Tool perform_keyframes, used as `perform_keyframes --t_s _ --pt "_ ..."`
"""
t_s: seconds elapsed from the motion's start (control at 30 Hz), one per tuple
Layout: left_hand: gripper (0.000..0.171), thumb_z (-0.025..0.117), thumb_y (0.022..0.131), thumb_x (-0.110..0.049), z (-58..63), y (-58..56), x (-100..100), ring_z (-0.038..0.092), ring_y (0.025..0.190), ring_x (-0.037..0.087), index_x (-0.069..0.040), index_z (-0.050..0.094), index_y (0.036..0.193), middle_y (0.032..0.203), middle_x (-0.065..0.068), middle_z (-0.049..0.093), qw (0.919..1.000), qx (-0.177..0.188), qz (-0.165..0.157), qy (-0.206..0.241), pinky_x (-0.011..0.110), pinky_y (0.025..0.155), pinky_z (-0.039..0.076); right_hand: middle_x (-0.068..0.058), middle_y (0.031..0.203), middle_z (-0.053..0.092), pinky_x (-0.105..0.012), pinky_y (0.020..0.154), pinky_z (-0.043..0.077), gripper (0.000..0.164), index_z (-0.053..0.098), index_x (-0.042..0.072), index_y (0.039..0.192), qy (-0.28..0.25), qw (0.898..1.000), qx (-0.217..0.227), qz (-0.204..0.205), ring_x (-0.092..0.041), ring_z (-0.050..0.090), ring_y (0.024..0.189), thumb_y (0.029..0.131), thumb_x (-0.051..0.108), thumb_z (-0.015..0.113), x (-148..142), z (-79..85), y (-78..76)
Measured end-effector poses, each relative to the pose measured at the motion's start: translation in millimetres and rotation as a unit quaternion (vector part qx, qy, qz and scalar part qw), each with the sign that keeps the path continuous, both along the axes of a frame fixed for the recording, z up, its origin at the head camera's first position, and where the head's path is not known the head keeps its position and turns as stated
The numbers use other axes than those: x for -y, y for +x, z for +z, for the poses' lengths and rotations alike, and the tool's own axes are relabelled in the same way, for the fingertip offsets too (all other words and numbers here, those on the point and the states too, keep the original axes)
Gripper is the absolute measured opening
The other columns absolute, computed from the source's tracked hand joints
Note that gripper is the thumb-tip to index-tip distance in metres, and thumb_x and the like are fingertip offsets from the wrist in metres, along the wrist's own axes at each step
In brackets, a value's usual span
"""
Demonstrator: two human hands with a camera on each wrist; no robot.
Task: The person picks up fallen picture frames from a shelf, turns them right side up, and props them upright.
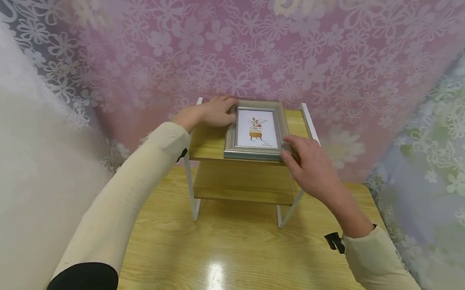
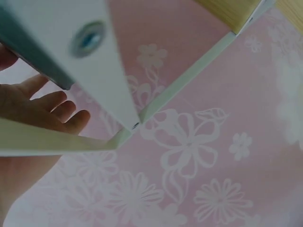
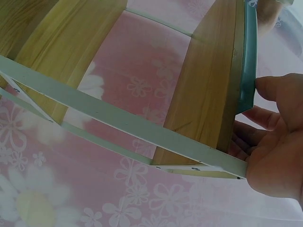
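A picture frame with a silvery border lies face up on the wooden top of a small two-tier side table. Its print shows a plant in an orange pot on legs. My left hand grips the frame's left side, fingers toward the far corner. At the near right corner my right hand holds the border between thumb and fingers. The left wrist view shows the left fingers beside the frame's dark edge. In the right wrist view the right thumb touches the frame's edge.
White metal side rails rise slightly above the tabletop at both ends. Below is a lower wooden shelf. Floral curtains hang behind and at the right, close to the table. The wood-patterned floor extends in front.
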State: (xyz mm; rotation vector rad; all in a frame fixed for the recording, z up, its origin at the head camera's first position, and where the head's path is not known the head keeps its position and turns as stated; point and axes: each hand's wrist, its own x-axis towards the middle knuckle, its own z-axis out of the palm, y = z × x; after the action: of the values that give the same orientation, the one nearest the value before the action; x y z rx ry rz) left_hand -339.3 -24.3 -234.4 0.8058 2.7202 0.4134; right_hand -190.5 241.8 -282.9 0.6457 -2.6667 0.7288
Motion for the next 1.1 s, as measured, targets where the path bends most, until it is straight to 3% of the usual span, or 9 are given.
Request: perform_keyframes --t_s 0.17,0.23,0.4,0.63,0.8,1.1 --pt "0.064 0.040 0.099 -0.035 -6.8 -6.3 5.0 0.001 0.153 0.032 -0.012 0.026 0.157 0.166 0.011 0.009 0.9995 0.007 -0.001 0.032 0.054 0.121 0.004 -0.018 0.105 0.066 -0.054 0.103 0.037 0.040 0.052 -0.003 0.136 0.004 1.000 0.000 -0.002 -0.036 0.058 0.104 0.103 0.019 0.054 1.0 1.2 -0.4" --pt "0.063 0.040 0.098 -0.035 -8.1 -7.6 7.0 0.002 0.153 0.032 -0.011 0.028 0.156 0.166 0.011 0.009 0.9993 0.006 0.000 0.038 0.053 0.121 0.004 -0.017 0.105 0.066 -0.054 0.102 0.038 0.043 0.051 -0.003 0.138 0.009 1.000 0.008 -0.008 -0.036 0.057 0.105 0.103 0.021 0.053 2.2 3.1 -0.4" --pt "0.065 0.043 0.096 -0.035 -9.0 -8.3 7.4 0.005 0.153 0.032 -0.010 0.029 0.155 0.165 0.011 0.017 0.9984 0.010 0.002 0.056 0.051 0.122 0.005 -0.020 0.129 0.061 -0.057 0.098 0.041 0.050 0.046 0.000 0.144 0.021 0.998 0.052 -0.035 -0.041 0.051 0.121 0.103 0.027 0.054 2.5 5.4 1.9" --pt "0.068 0.043 0.093 -0.034 -10.7 -7.8 5.5 0.014 0.150 0.032 -0.011 0.027 0.155 0.158 0.013 0.030 0.9958 0.030 0.013 0.086 0.050 0.121 0.012 -0.021 0.133 0.059 -0.058 0.096 0.043 0.055 0.045 0.002 0.145 0.025 0.997 0.066 -0.043 -0.042 0.050 0.122 0.099 0.028 0.061 0.6 2.8 3.9" --pt "0.059 0.040 0.099 -0.035 -13.2 -6.9 7.7 0.028 0.145 0.032 -0.009 0.030 0.152 0.154 0.016 0.035 0.9900 0.041 0.017 0.134 0.048 0.117 0.026 -0.022 0.129 0.060 -0.056 0.094 0.043 0.052 0.047 -0.001 0.143 0.011 0.998 0.050 -0.032 -0.042 0.051 0.119 0.099 0.023 0.062 1.1 -1.1 2.3" --pt "0.064 0.041 0.102 -0.051 -22.9 -0.4 10.6 0.044 0.134 0.029 -0.010 0.034 0.150 0.148 0.016 0.044 0.9748 0.008 0.031 0.221 0.046 0.110 0.037 -0.024 0.128 0.061 -0.055 0.090 0.044 0.052 0.047 -0.005 0.142 -0.007 0.999 0.033 -0.025 -0.042 0.051 0.114 0.098 0.018 0.063 0.0 -2.8 1.0"
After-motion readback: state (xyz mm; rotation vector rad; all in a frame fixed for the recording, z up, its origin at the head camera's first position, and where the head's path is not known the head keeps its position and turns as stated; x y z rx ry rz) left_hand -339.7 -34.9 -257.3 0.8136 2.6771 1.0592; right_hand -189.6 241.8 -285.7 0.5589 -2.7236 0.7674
